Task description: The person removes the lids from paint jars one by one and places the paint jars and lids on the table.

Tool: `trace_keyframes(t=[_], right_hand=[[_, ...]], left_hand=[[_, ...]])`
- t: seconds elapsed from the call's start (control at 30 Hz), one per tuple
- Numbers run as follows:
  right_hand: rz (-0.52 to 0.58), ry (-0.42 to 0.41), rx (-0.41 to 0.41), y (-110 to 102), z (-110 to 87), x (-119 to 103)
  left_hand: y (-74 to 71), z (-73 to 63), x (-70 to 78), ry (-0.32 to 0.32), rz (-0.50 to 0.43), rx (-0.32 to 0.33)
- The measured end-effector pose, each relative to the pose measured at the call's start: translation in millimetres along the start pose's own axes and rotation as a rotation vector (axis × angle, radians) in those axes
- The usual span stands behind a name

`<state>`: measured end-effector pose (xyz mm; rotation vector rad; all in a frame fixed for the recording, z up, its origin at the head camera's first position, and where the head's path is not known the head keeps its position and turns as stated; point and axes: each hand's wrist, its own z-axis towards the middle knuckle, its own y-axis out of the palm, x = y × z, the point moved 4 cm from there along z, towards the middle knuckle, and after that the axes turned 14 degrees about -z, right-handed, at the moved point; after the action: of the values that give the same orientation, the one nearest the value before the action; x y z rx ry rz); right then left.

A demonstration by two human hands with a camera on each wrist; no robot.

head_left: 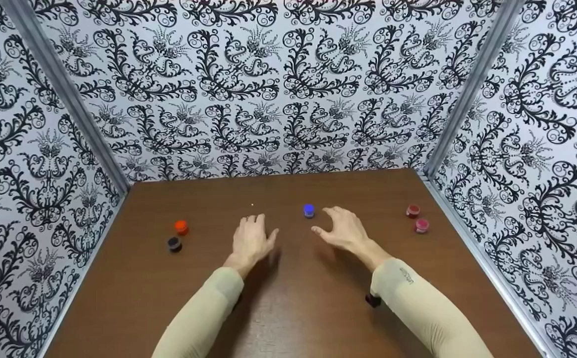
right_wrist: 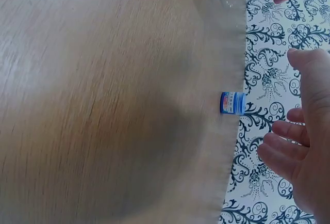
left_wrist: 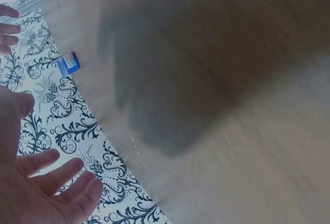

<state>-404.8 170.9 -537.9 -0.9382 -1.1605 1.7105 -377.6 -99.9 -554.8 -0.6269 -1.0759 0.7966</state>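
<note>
Blue jar (head_left: 308, 211) stood on brown table (head_left: 288, 318) just beside the right hand (head_left: 343, 227), whose fingers were spread wide; left hand (head_left: 251, 240) hovered farther off, fingers extended, thumb out wide.

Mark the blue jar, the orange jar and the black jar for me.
Blue jar (right_wrist: 231, 103): right wrist view, on its label.
Orange jar (head_left: 181, 227): head view, middle of its orange surface.
Black jar (head_left: 174, 243): head view, on its dark upper part.
</note>
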Motion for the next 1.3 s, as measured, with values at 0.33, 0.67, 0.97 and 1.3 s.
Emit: trace_keyframes(t=[0.33, 0.67, 0.97, 1.3], right_hand=[[0.014, -0.033, 0.045, 1.8, 4.9, -4.6], [0.028, -0.037, 0.054, 3.5, 9.5, -12.7], [0.037, -0.083, 0.103, 5.3, 12.8, -19.0], [0.055, -0.105, 0.142, 3.5, 15.6, -28.5]], left_hand=[[-8.4, 1.1, -13.1, 0.012, 0.022, 0.017], [-16.3, 0.5, -25.2, 0.006, 0.029, 0.049], [-20.0, -2.3, -38.5, -0.025, 0.014, 0.056], [-25.8, -5.2, -50.2, -0.041, 0.024, 0.056]])
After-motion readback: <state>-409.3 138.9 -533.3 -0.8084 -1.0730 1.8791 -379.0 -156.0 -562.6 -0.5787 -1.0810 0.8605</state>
